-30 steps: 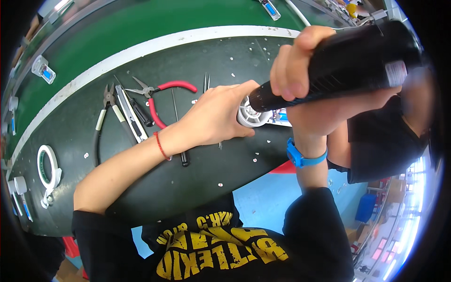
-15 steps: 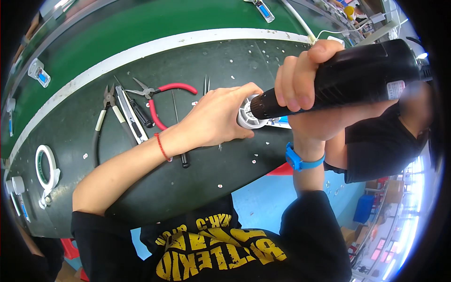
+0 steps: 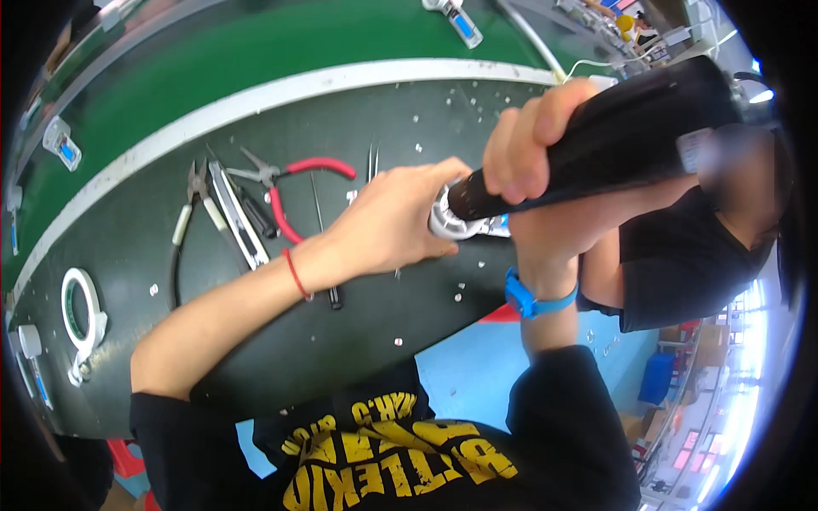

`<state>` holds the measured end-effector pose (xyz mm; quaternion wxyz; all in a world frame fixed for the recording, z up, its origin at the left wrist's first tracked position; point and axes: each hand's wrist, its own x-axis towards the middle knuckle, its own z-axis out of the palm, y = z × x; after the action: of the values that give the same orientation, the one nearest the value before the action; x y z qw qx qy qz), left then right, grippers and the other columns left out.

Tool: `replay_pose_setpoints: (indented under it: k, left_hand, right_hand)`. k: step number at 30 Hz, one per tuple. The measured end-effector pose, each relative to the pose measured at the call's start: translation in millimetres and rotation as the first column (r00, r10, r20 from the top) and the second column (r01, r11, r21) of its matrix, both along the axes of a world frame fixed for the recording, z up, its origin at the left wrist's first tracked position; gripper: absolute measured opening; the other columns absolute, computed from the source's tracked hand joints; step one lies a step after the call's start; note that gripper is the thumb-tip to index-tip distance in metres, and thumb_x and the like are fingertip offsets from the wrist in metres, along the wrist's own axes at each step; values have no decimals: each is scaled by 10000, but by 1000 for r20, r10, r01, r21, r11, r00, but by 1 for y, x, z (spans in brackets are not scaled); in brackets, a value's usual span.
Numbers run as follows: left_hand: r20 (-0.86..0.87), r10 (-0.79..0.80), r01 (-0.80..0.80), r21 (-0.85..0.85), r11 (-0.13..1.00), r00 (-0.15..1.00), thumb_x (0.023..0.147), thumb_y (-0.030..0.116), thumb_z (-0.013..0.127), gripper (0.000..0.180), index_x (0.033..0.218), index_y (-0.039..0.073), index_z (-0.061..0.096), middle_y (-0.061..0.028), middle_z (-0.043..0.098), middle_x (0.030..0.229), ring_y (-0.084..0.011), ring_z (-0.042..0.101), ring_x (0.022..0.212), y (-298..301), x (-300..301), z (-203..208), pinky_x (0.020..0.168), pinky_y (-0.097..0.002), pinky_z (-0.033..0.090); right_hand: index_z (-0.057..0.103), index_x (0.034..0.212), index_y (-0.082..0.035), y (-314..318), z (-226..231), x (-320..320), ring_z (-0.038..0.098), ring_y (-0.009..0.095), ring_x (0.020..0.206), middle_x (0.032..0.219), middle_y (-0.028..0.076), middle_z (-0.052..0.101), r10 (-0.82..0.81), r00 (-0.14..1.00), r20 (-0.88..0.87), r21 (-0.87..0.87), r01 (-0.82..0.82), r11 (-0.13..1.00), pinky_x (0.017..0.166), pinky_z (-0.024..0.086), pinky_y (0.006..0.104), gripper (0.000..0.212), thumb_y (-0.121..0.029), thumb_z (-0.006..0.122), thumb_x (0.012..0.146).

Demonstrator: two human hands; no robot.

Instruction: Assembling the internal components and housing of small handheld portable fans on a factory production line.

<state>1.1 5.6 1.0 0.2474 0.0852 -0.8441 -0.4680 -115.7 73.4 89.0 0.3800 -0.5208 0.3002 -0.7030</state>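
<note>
A black electric screwdriver lies slanted in my right hand, whose fingers wrap round its body. Its nose reaches down into a round white plastic housing with inner ribs; the bit's tip is hidden. My left hand grips that housing from the left, thumb and fingers on either side of it. Part of a blue and white piece shows just right of the housing, under the screwdriver. Tweezers lie beyond my left hand, and a thin screwdriver passes beneath my left forearm.
Left of my forearm lie red-handled pliers, a utility knife and cutters. A tape roll sits at the left. Beyond the white rail, a green belt carries white devices. A person in black is at the right.
The screwdriver and my right hand have shifted slightly left, with the nose still at the housing. The devices on the green belt have moved left.
</note>
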Motion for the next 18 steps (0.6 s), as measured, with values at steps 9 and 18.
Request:
replay_pose_setpoints:
  k: [9, 18]
  left_hand:
    - [-18, 12, -12, -24, 1000, 1000, 622, 106, 805, 592, 1134, 60, 511, -187, 628, 983, -392, 588, 968, 5, 3, -2, 803, -444, 481]
    - [127, 13, -9, -32, 999, 992, 620, 183, 817, 546, 1085, 19, 581, -165, 658, 1032, -343, 625, 991, 6, 4, 10, 867, -411, 486]
  right_hand:
    - [448, 721, -28, 5, 3, 13, 401, 183, 373, 442, 53, 407, -221, 974, 56, 117, 213, 970, 383, 330, 283, 966, -951, 169, 657]
    - [544, 825, -9, -4, -6, 7, 480, 119, 417, 508, 51, 499, -150, 978, -143, 144, 171, 975, 410, 379, 237, 1007, -927, 150, 698]
